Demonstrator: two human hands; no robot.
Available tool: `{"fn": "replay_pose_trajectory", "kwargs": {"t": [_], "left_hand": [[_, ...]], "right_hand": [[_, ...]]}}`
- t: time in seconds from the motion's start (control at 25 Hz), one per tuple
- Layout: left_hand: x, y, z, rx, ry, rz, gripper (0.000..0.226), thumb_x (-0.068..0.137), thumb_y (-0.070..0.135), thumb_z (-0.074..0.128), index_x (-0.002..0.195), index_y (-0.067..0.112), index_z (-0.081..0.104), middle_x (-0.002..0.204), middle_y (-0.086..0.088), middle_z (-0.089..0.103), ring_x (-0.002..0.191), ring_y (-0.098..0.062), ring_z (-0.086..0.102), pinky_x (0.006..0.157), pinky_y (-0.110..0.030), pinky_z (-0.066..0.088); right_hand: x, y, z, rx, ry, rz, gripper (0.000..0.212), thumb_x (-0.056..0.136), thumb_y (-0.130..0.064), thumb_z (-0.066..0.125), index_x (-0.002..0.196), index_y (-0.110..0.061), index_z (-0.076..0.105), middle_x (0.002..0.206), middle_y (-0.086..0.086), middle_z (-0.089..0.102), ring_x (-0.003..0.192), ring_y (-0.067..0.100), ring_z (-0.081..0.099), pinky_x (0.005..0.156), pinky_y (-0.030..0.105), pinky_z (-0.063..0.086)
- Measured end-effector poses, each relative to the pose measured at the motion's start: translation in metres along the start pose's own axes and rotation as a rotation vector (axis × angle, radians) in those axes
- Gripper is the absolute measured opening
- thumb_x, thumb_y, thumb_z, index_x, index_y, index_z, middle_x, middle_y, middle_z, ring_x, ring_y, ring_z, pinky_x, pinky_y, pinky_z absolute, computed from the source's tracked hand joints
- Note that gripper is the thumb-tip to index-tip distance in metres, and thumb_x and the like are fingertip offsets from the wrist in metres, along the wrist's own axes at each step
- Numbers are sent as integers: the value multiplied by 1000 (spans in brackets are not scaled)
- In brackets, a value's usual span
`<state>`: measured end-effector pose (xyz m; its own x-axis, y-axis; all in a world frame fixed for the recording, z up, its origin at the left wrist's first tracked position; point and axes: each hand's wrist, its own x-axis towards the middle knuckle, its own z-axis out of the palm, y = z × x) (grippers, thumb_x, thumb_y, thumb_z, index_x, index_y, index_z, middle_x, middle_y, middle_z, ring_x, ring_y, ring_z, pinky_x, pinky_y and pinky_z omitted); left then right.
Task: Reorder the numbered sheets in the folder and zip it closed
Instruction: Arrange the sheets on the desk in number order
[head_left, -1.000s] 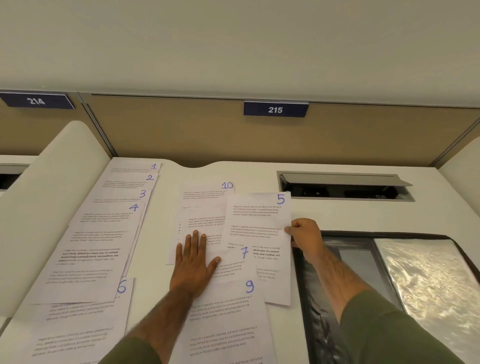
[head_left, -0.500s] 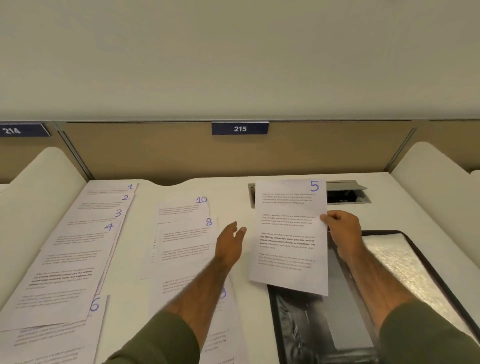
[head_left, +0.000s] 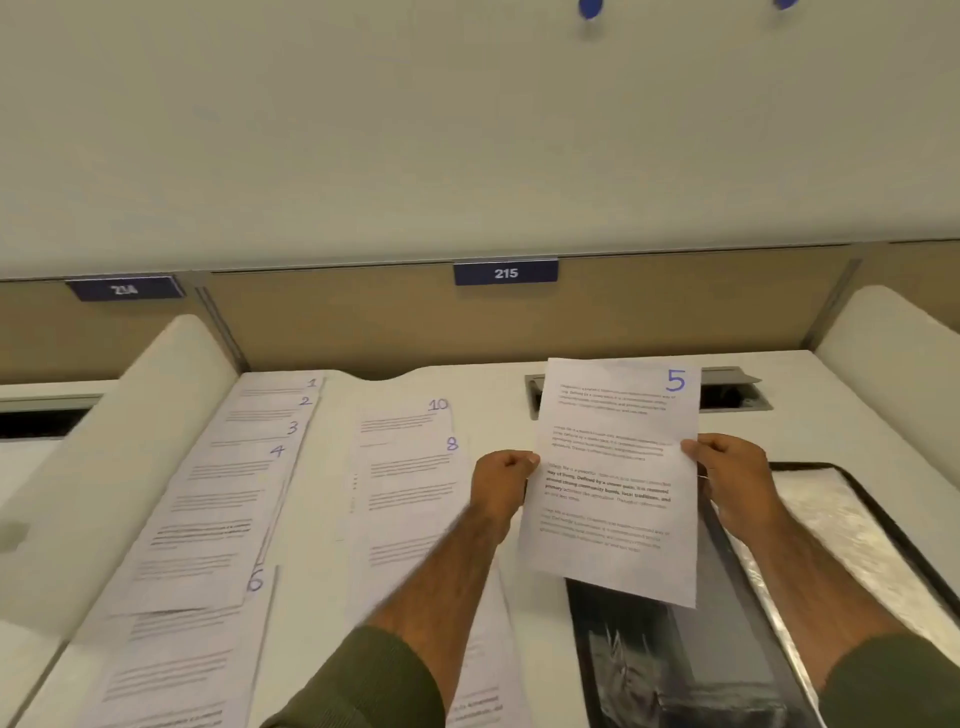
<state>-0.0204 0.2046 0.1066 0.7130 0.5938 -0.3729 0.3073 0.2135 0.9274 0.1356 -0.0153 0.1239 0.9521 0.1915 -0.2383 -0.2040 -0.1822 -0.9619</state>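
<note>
**pagewatcher:** what changed just now? a second ago one palm was flat on the middle pile (head_left: 410, 493).

**me:** Going by the head feed. The left hand (head_left: 501, 480) has come off that pile and now pinches the left edge of sheet 5 (head_left: 618, 467), fingers curled in. The right hand (head_left: 727, 478) pinches the right edge, same as when it slid the page out. So a one-hand pull has turned into a two-hand hold, and the page is lifted clear of the surface (head_left: 311, 519), print facing the camera.

**pagewatcher:** ok, and where's that put it?

**me:** It hangs between both hands, over the left part of the open folder (head_left: 649, 675), with its top edge across the cable slot (head_left: 737, 395). Left of the left arm is the middle pile, with 10 and 8 showing. Farther left is the left column (head_left: 244, 467), fanned 1 to 4, with sheet 6 (head_left: 208, 649) below it. My read: 5 is free to go in between 4 and 6. Sheets 7 and 9 are probably under the forearm, but I can't make them out. Restacking, filing and zipping are all still ahead.
</note>
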Motion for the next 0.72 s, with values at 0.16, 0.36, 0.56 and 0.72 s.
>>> {"fn": "replay_pose_trajectory", "kwargs": {"t": [0.16, 0.36, 0.56, 0.72], "left_hand": [[-11, -5, -89, 29, 165, 21, 14, 96, 15, 67, 84, 10, 73, 86, -2, 76, 75, -17, 71, 62, -26, 57], [-34, -29, -209, 41, 404, 5, 21, 97, 17, 65, 83, 2, 73, 89, -13, 77, 80, -28, 73, 76, -41, 62], [-56, -58, -334, 27, 614, -24, 27, 95, 18, 66, 85, -6, 70, 87, -15, 76, 82, -34, 72, 83, -52, 60], [-65, -83, -420, 95, 635, -60, 26, 96, 13, 62, 77, -4, 67, 84, -16, 75, 77, -30, 69, 80, -51, 58]], "right_hand": [[-27, 14, 89, -3, -191, 41, 12, 98, -16, 63, 101, -5, 68, 99, 9, 75, 89, 31, 74, 85, 52, 60], [-73, 26, 213, 15, -419, 109, 8, 97, -5, 62, 99, 0, 68, 102, 13, 75, 89, 29, 74, 74, 43, 62], [-141, 47, 327, -19, -600, 163, 16, 89, 9, 57, 95, 4, 71, 97, 17, 77, 88, 36, 75, 73, 46, 63], [-190, 69, 407, -88, -539, 136, 12, 79, 3, 60, 78, 0, 72, 87, 17, 76, 83, 38, 74, 72, 58, 61]]}}
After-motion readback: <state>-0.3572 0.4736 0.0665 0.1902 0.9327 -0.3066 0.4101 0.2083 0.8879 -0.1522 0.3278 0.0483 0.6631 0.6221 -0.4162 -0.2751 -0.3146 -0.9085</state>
